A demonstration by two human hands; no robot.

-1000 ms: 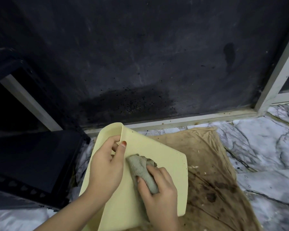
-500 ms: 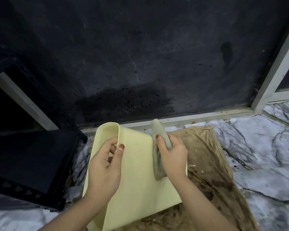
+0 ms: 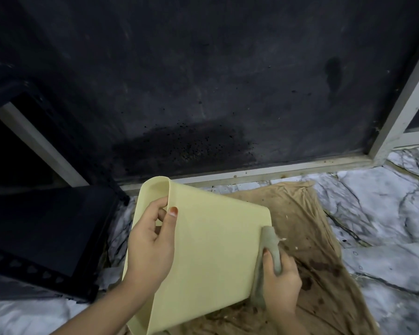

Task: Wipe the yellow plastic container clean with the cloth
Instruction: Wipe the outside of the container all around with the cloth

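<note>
At the container's [image 3: 213,250] edge, hands grip rim and cloth [image 3: 272,247].

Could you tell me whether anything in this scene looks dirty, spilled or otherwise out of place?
Yes. The tan floor cloth under the yellow container is crumpled and blotched with dark stains, and the dark wall panel behind has a darker, speckled patch near its base. The container's visible face looks clean.

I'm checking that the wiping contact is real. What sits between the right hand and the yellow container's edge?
In the head view, the grey cloth lies between the right hand and the right edge of the yellow container, pressed along that edge.
</note>
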